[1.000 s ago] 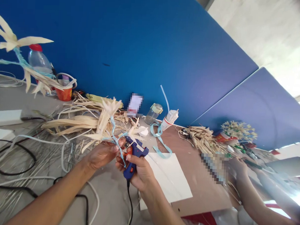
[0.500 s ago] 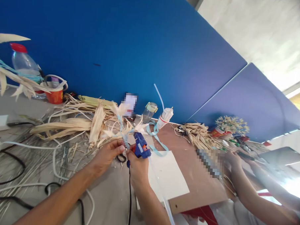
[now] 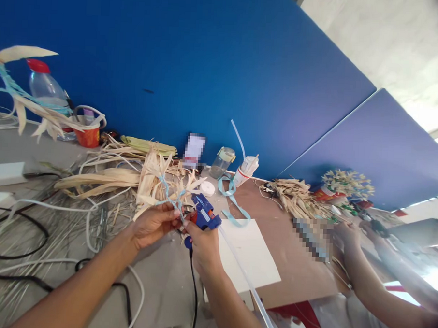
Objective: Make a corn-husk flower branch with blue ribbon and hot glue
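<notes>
My left hand pinches a stem wrapped in light blue ribbon, topped by pale corn-husk petals. In my right hand is a blue hot glue gun, with a long clear glue stick trailing from its back end. My right thumb and fingers also meet the wrapped stem close to my left fingertips. Dried corn husks lie beyond my left hand. A white sheet lies under and right of the glue gun.
Behind stand a clear bottle, red cup, lidded jar and white cup. Loose blue ribbon curls nearby. Cables and wires sprawl at left. At right, another person's hands work near a husk pile.
The view has shifted slightly, so the background sits farther right. The flower stem has tilted to the left in my fingers. Both hands keep their holds.
</notes>
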The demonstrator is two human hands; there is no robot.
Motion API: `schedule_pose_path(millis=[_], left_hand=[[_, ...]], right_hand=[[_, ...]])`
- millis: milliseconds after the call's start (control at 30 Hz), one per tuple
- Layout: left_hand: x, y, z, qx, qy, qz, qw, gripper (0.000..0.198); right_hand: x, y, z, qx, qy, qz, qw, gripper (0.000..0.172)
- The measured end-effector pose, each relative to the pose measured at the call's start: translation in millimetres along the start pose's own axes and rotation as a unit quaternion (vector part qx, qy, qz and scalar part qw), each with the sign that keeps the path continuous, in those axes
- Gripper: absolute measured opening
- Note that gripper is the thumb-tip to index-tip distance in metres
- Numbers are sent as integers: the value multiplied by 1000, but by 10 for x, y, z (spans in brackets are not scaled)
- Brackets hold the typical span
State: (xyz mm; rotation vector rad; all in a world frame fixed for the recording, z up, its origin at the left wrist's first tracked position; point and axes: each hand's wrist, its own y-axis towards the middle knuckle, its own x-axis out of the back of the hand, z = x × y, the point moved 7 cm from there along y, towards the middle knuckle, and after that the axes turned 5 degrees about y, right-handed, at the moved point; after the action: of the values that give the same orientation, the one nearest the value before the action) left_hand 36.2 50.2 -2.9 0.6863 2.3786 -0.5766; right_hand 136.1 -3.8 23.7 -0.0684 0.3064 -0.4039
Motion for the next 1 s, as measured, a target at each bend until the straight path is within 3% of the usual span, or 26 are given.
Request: schedule_pose_path(millis=[233, 367, 467, 600, 800, 1000], left_hand=[[67, -3, -41, -11, 60, -58, 996, 28], [92, 13, -69, -29, 93, -57, 994, 27], [127, 36, -64, -32, 98, -60, 993, 27], [182, 71, -35, -23, 108, -70, 991, 28], [230, 93, -19, -12, 76, -86, 993, 33], [169, 74, -43, -8, 47, -55, 997, 34]], right_hand=[[207, -8, 114, 12, -31, 5, 999, 28], [382, -65, 316, 27, -69, 73, 995, 27], [500, -164, 397, 24, -132, 116, 984, 29], [632, -297, 340, 11, -256, 124, 959, 32], [604, -386, 252, 37, -371, 107, 922, 27], [442, -376, 292, 64, -379, 130, 914, 24]])
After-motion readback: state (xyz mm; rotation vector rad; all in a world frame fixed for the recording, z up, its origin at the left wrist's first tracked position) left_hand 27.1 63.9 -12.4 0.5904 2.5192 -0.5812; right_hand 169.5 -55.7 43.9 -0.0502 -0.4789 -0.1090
